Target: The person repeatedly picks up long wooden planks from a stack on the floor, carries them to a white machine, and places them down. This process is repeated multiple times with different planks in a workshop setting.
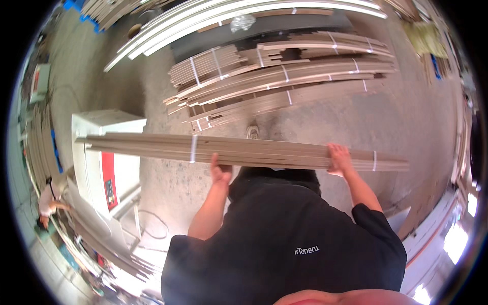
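Note:
A long bundle of brown wooden strips (274, 152) stretches crosswise in front of my body, bound by a white band near each end. My left hand (220, 173) grips its near edge left of the middle, fingers partly hidden beneath it. Toward the right end, my right hand (339, 158) is closed around the strips, with fingers over the top. Ahead on the floor lie several banded bundles of similar strips (284, 76), stacked in uneven rows. The bundle's left end passes above a white cabinet.
The white cabinet (86, 168) with a red panel stands at the left, a metal frame beside it. Long white strips (203, 31) lie beyond the stacks. Another person (48, 201) is at the far left near more strips. A yellowish covered pile (424, 38) stands at the far right.

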Demonstrator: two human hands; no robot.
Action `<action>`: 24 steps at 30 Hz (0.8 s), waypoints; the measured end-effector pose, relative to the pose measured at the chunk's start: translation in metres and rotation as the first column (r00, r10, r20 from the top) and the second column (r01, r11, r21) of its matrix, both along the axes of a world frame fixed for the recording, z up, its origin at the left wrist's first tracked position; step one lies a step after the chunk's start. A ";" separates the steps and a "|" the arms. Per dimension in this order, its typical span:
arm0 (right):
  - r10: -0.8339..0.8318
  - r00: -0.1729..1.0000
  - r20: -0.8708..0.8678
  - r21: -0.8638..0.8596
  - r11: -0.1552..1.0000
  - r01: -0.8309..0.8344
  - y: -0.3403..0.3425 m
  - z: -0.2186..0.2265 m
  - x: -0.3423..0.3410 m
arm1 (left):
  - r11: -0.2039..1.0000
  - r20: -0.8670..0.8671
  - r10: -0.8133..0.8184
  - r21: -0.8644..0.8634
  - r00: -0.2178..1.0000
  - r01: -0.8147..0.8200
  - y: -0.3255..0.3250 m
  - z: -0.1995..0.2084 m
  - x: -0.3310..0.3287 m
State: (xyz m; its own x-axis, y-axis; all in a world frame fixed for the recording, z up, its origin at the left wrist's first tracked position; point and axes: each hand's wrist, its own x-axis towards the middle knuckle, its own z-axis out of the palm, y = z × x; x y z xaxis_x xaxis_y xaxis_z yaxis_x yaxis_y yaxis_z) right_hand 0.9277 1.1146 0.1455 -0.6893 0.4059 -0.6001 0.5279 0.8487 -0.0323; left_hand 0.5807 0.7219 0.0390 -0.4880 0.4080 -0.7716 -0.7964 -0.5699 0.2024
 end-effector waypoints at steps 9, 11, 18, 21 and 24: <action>-0.005 0.992 0.128 -0.034 0.999 0.009 0.312 -0.058 0.078 | 0.998 0.138 -0.015 0.066 0.990 0.006 0.281 -0.072 0.135; 0.033 0.996 0.083 -0.030 0.999 -0.031 0.382 -0.106 0.089 | 1.000 0.125 -0.021 -0.020 0.992 0.023 0.338 -0.108 0.155; 0.104 0.989 0.104 -0.047 0.994 -0.099 0.587 -0.255 0.097 | 0.968 0.164 -0.002 -0.249 0.987 0.044 0.511 -0.251 0.203; 0.123 0.990 0.062 -0.023 0.992 -0.122 0.645 -0.327 0.091 | 0.956 0.197 0.031 -0.291 0.980 0.028 0.559 -0.324 0.209; 0.145 0.981 0.125 -0.016 0.989 -0.144 0.685 -0.385 0.071 | 0.956 0.186 -0.031 -0.280 0.982 0.083 0.598 -0.381 0.193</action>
